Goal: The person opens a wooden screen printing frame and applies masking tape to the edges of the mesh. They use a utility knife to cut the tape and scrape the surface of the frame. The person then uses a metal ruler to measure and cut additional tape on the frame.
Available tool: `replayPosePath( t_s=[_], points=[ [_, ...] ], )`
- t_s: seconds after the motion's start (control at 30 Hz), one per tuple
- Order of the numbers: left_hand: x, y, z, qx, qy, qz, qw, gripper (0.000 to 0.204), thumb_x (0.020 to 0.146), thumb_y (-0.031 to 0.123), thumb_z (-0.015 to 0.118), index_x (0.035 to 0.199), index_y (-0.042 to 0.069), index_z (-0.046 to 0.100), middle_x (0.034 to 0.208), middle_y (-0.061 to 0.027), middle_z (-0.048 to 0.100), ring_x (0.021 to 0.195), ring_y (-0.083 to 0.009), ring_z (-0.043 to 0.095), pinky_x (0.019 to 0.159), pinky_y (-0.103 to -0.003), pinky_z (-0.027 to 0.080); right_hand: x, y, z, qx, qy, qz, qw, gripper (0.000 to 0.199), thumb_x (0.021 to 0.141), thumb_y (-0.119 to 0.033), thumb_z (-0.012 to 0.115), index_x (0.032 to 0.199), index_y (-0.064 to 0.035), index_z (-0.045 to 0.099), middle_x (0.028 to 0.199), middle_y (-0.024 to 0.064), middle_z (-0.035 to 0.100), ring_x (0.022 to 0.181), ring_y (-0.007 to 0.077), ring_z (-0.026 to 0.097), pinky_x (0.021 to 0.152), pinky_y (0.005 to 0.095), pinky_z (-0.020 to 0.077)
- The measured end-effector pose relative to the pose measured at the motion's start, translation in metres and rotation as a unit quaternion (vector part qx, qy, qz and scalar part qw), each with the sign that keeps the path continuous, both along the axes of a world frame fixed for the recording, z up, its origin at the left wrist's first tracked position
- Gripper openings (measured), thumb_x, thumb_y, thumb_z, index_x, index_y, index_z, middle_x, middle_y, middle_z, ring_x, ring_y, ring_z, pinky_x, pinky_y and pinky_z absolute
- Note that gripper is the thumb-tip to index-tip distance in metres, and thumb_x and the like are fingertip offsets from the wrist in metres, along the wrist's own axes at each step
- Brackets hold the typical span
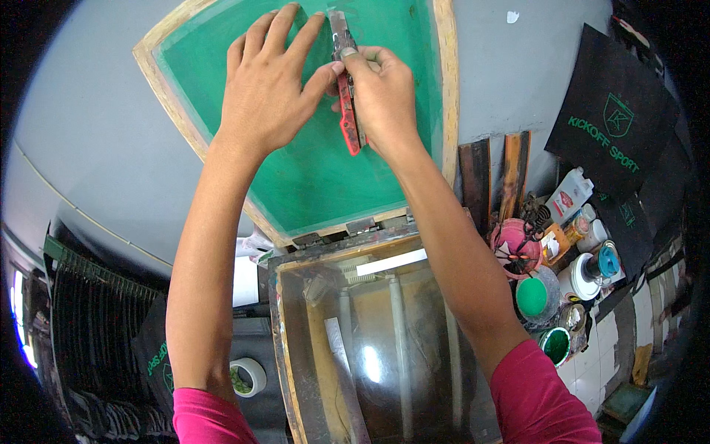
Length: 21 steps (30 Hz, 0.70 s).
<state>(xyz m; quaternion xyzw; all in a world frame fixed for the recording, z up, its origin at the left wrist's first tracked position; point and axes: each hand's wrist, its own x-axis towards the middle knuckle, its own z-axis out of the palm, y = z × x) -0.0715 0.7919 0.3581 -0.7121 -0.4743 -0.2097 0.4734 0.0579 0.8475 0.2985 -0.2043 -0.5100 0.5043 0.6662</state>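
Observation:
A silk-screen frame of pale wood (448, 66) with green mesh (318, 189) stands tilted up in front of me against a grey wall. My left hand (268, 96) lies spread against the mesh, its thumb stretched toward the knife. In my right hand (386, 96) is a red utility knife (350, 122), stained dark, its blade pointing up toward the top of the mesh. The knife's blade tip is close to the left index fingertip; whether it touches the mesh I cannot tell. Hinge clamps (362, 225) hold the frame's lower edge.
Below the frame is a glass-topped box (283, 333) with tubes inside and a white strip (392, 262) on top. A tape roll (256, 376) lies left of it. At right crowd squeegees (512, 174), a white bottle (569, 194), ink pots (555, 345) and printed black fabric (592, 81).

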Motion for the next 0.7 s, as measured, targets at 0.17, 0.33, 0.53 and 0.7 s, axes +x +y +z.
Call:
replayPosePath(
  t_s=[0.17, 0.33, 0.53, 0.7],
  points=[
    [0.001, 0.001, 0.001, 0.000, 0.001, -0.001, 1.000, 0.061, 0.097, 0.051, 0.058, 0.148, 0.018, 0.053, 0.153, -0.0124, 0.045, 0.141, -0.0346, 0.040, 0.116, -0.050, 0.030, 0.000, 0.001, 0.000, 0.001, -0.001, -0.005, 1.000, 0.027, 0.101, -0.018, 0.060, 0.111, 0.0072, 0.058, 0.086, 0.0119, 0.069, 0.068, 0.0176, 0.068, 0.053, 0.0304, 0.0552],
    [0.002, 0.001, 0.002, 0.000, 0.007, 0.007, 1.000, 0.061, 0.096, 0.052, 0.058, 0.148, 0.019, 0.053, 0.152, -0.0123, 0.046, 0.140, -0.0353, 0.042, 0.115, -0.051, 0.030, 0.001, 0.001, 0.001, 0.001, 0.021, 0.016, 1.000, 0.026, 0.101, -0.017, 0.060, 0.109, 0.0071, 0.058, 0.086, 0.0120, 0.068, 0.068, 0.0177, 0.068, 0.052, 0.0307, 0.0556],
    [0.001, 0.000, 0.004, -0.005, 0.006, 0.011, 1.000, 0.061, 0.095, 0.052, 0.059, 0.147, 0.019, 0.054, 0.152, -0.0132, 0.046, 0.140, -0.0356, 0.041, 0.116, -0.051, 0.030, 0.002, -0.002, 0.002, 0.002, 0.026, 0.024, 0.999, 0.023, 0.100, -0.015, 0.060, 0.106, 0.0072, 0.058, 0.084, 0.0116, 0.067, 0.064, 0.0177, 0.067, 0.051, 0.0310, 0.0556],
    [0.001, 0.000, 0.006, -0.005, 0.015, 0.012, 1.000, 0.061, 0.095, 0.049, 0.057, 0.148, 0.019, 0.054, 0.153, -0.0147, 0.045, 0.141, -0.0362, 0.041, 0.116, -0.052, 0.029, -0.002, 0.008, -0.002, 0.023, 0.019, -0.021, 0.999, 0.025, 0.098, -0.015, 0.060, 0.106, 0.0087, 0.059, 0.081, 0.0133, 0.068, 0.061, 0.0189, 0.067, 0.050, 0.0331, 0.0555]
  ],
)
